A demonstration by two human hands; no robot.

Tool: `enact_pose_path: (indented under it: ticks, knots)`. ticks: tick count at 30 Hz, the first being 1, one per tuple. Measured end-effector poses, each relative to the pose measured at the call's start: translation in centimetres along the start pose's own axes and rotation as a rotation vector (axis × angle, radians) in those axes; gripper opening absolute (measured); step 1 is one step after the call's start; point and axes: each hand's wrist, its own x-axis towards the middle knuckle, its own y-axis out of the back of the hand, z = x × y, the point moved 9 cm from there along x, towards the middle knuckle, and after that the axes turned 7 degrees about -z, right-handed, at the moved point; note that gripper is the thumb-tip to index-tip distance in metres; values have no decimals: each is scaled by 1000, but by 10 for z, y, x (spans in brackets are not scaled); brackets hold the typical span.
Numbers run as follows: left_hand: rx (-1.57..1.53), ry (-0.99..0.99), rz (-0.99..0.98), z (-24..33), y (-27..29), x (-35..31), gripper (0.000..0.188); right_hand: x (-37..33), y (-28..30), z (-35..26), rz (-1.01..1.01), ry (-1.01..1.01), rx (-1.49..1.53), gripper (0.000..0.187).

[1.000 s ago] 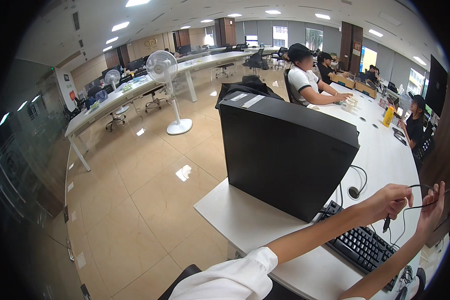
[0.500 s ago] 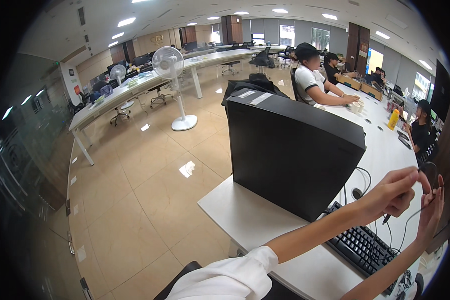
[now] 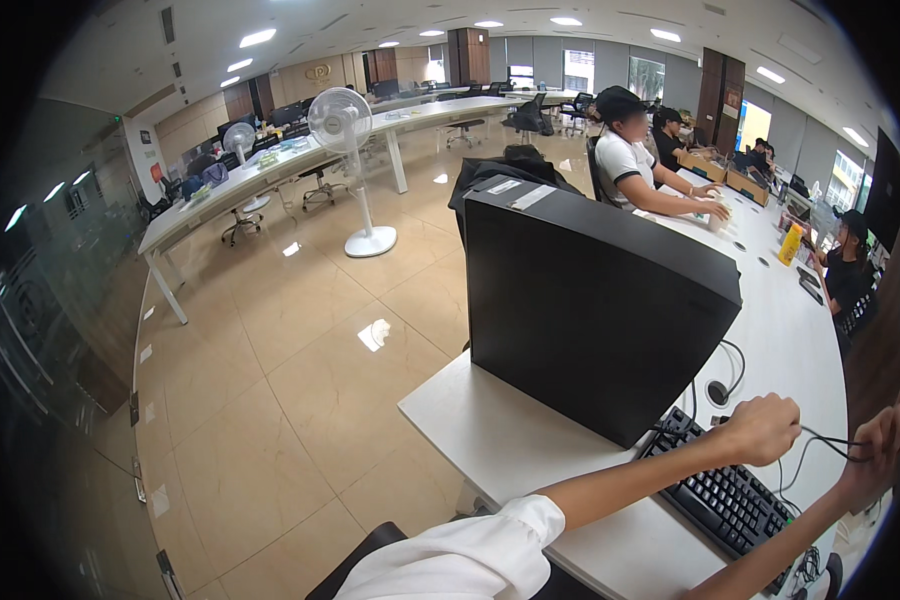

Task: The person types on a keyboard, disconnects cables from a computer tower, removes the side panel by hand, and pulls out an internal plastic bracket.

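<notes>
My left hand (image 3: 762, 430) is closed in a fist above the far side of the black keyboard (image 3: 735, 505), with a thin black cable (image 3: 828, 440) coming out of it. The cable runs right to my right hand (image 3: 876, 446), whose bent fingers grip it near the dark edge of the view. Between the two hands a short span shows, and a loop hangs below toward the table. Inside both hands the cable itself is hidden. Left of the keyboard, a black computer tower (image 3: 600, 315) stands upright on the white table (image 3: 450, 410), close to my left forearm.
A cable hole (image 3: 717, 392) with a cord lies beyond the keyboard. Further along the table are a yellow bottle (image 3: 791, 243), phones (image 3: 810, 288) and people at work. A white standing fan (image 3: 342, 125) is on the tiled floor to the left. A tangled cord (image 3: 805, 570) lies near the front.
Both hands have moved down, and the left has closed into a fist nearer the keyboard. The cable now stretches between them. The view has shifted slightly.
</notes>
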Motion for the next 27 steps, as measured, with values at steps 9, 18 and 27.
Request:
enact_pose_path:
  ticks: [9, 18, 27]
  knots:
    - [-876, -443, 179, 22, 28, 11, 21, -44, 41, -41, 901, -89, -1371, 59]
    - [-1409, -494, -29, 52, 55, -29, 34, -65, 88, -14, 894, -624, -1605, 41]
    - [-1123, -436, -90, 73, 58, -44, 31, -8, 22, 15, 770, -165, -1715, 36]
